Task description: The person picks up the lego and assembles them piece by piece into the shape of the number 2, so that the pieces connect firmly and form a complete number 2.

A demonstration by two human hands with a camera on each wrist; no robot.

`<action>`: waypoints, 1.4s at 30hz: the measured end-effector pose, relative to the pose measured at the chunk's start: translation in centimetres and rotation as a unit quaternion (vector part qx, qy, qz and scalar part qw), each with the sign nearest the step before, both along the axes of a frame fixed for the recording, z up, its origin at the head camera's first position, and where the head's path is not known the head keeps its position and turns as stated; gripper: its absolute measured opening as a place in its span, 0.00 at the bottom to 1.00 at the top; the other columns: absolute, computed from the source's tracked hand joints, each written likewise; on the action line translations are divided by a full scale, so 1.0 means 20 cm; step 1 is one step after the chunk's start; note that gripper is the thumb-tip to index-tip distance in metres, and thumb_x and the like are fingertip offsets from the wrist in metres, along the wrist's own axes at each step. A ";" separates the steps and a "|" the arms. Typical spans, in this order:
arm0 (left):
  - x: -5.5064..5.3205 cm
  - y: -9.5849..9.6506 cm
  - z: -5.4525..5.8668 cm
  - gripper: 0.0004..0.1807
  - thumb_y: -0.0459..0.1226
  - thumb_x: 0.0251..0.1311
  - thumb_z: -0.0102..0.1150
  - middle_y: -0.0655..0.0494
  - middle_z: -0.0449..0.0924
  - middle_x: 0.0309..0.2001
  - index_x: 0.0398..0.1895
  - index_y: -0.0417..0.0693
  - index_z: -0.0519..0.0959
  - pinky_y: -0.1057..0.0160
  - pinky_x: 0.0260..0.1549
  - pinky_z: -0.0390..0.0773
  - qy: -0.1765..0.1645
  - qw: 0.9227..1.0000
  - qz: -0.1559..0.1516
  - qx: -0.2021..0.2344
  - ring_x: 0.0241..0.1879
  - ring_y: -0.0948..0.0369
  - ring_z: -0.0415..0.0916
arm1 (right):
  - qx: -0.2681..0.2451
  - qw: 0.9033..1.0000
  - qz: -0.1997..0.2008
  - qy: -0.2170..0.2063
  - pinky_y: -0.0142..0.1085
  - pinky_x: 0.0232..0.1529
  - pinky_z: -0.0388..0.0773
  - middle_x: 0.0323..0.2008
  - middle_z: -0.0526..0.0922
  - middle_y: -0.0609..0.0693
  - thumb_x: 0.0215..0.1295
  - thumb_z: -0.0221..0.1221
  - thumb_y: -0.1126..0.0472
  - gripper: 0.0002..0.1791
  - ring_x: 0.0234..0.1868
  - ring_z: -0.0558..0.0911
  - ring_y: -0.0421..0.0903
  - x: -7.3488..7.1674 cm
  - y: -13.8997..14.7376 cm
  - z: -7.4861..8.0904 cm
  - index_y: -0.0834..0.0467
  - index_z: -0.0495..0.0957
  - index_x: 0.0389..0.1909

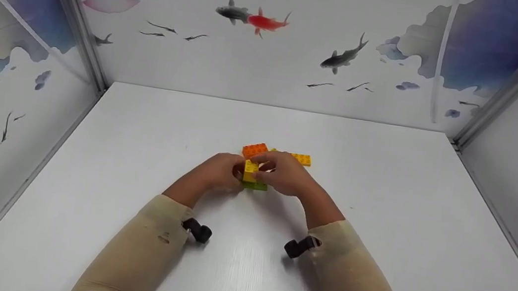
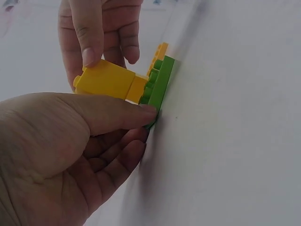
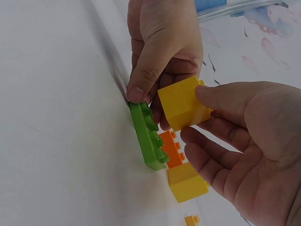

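Observation:
A yellow brick point(image 1: 250, 170) stands over the left end of a green brick point(image 1: 254, 185) on the table. My left hand point(image 1: 225, 172) holds the green brick's end, its thumb point(image 2: 134, 113) along the side in the left wrist view. From the right, my right hand point(image 1: 287, 173) pinches the yellow brick point(image 3: 182, 104) between thumb and fingers. Round studs line the green brick point(image 3: 146, 136) in the right wrist view. Whether the yellow brick is seated on those studs I cannot tell.
Behind the hands lies an orange brick point(image 1: 253, 150). A yellow-orange studded brick point(image 1: 302, 159) sits to its right, partly hidden by my right hand. Another yellow brick point(image 3: 188, 182) shows beyond the green one. Patterned wall panels point(image 1: 268, 76) enclose the white table point(image 1: 243, 263).

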State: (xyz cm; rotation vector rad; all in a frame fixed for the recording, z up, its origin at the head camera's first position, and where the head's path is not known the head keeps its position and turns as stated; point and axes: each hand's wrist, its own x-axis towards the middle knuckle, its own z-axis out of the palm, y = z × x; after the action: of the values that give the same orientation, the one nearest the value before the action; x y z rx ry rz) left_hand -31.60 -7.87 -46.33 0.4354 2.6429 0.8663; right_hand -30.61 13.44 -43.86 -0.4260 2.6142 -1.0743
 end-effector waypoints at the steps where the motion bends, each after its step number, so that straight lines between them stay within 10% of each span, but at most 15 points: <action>1: 0.00 0.00 0.00 0.17 0.35 0.63 0.73 0.55 0.84 0.53 0.53 0.53 0.82 0.53 0.61 0.81 -0.003 1.000 -0.001 0.001 0.51 0.52 0.76 | 0.003 1.000 0.001 0.001 0.43 0.57 0.88 0.59 0.87 0.45 0.72 0.69 0.53 0.20 0.59 0.85 0.48 0.00 0.00 -0.01 0.41 0.85 0.64; 42: 0.01 -0.02 0.00 0.18 0.35 0.61 0.74 0.55 0.86 0.53 0.54 0.52 0.84 0.51 0.64 0.82 0.001 1.000 0.000 0.010 0.51 0.54 0.78 | 0.022 0.999 0.030 0.023 0.42 0.54 0.87 0.49 0.88 0.44 0.72 0.69 0.59 0.17 0.50 0.84 0.47 0.01 -0.02 -0.03 0.43 0.88 0.59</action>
State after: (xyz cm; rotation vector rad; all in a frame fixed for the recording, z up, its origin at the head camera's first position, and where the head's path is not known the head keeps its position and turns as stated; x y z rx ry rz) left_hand -31.43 -8.19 -46.30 0.4400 2.6383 0.8931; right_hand -30.35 13.11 -44.45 -0.5225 2.6404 -0.9980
